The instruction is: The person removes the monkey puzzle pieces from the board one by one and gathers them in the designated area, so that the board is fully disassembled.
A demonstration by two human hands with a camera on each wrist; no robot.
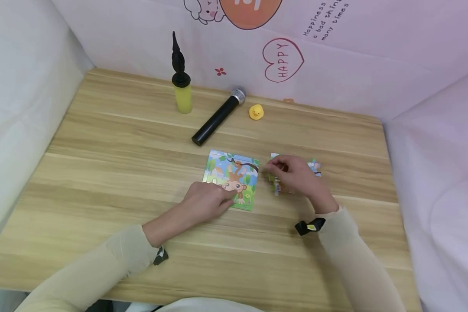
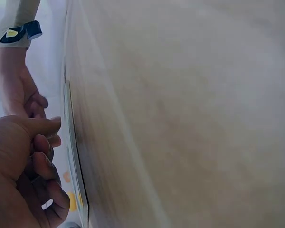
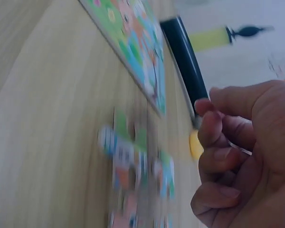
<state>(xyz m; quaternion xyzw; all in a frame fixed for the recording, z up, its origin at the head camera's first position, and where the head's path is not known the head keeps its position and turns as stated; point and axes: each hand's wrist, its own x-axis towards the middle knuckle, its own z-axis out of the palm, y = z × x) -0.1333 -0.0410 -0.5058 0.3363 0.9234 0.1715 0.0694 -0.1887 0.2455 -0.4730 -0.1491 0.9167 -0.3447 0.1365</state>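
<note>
"Where do we have the pieces (image 3: pixel 128 154)?"

"In a group on the bench (image 1: pixel 101 173), just right of the board (image 1: pixel 238 171), partly hidden under our right grip (image 1: pixel 296 173). Its thumb and fingertips are drawn together, and we see nothing between them."

"And our left grip (image 1: pixel 203 201)?"

"Over the near left part of the board, fingers loosely curled, holding nothing that we can see. We can't tell whether it touches."

"How should the pieces handle?"

"Light and thin, we'd judge, like stiff card. The tabs look weakest, so we'd pinch a piece by opposite edges of its wider body."

"The board too?"

"Flat and stiff, perhaps slippery on its printed face. We'd take it by opposite edges; lying flat, it offers little to get under."

"Beyond it?"

"The mic (image 1: pixel 216 120) on the far side, the duck (image 1: pixel 256 112) to its right, the pump (image 1: pixel 183 97) upright to its left."
</note>
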